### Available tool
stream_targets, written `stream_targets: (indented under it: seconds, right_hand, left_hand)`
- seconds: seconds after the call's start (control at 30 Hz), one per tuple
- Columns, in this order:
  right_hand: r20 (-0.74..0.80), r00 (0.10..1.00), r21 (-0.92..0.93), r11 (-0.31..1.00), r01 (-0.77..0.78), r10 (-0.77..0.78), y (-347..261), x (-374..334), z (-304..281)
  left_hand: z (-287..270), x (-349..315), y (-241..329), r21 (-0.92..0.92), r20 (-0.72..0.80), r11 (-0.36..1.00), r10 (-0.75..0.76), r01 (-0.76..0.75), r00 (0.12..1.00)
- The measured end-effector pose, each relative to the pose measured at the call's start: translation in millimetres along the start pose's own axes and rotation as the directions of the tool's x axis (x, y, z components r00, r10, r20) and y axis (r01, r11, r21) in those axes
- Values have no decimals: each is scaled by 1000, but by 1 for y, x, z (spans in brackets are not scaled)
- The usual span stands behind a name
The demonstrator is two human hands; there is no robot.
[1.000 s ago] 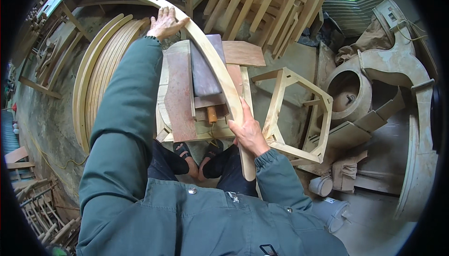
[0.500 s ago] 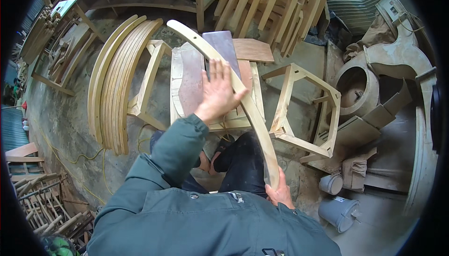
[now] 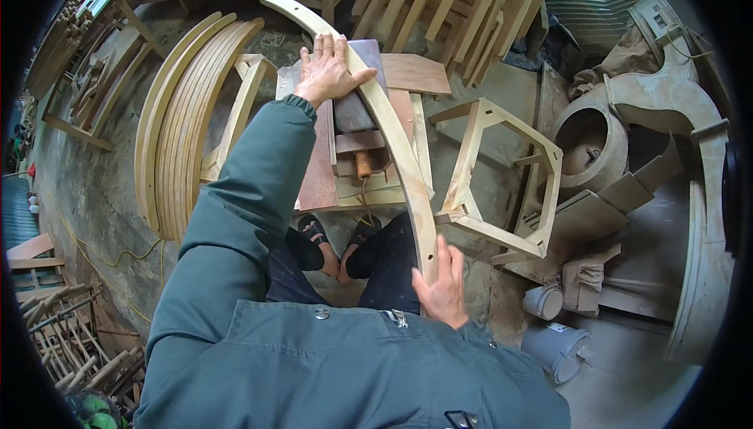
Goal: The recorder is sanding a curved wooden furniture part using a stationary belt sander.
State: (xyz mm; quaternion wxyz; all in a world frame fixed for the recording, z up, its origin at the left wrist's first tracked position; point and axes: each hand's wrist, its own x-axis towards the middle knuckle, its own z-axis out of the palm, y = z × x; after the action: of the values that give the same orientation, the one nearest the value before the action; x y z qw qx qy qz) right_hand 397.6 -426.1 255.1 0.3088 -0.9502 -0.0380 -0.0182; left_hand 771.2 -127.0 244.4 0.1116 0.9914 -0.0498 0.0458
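A long, pale curved wooden piece (image 3: 390, 125) slants from the upper middle down to my lap, with a small hole near each end. My left hand (image 3: 325, 72) grips its upper part, the thumb lying across the wood. At the near end, my right hand (image 3: 441, 284) holds it between thumb and fingers. Beneath the piece is what looks like an upturned belt sander (image 3: 354, 114), with a flat grey belt surface and an orange handle (image 3: 362, 164). It sits on a low wooden stand (image 3: 318, 170) in front of my feet; the curved piece partly covers it.
A stack of similar curved pieces (image 3: 188, 127) rests on a wooden frame (image 3: 245, 107) at left. Another frame (image 3: 468, 158) stands at right, near a large dusty machine (image 3: 592, 143). Stacked frames (image 3: 447, 5) are behind. A yellow cord (image 3: 94, 260) crosses the floor at left.
The curved piece has shifted up and left, and its near end has turned so a hole shows. My left hand has moved forward and left, uncovering the orange handle. My right hand has moved up.
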Motion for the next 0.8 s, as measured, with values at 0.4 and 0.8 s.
stream_targets:
  seconds: [0.4,0.8]
  right_hand:
    - [-186,963,-238,960,147,-193,2,63,25]
    - [-79,967,-184,957,227,-244,-31,166,50]
  left_hand:
    - [6,94,-84,31,-26,993,-113,114,993]
    - [34,134,-96,-355,-156,895,-341,270,927]
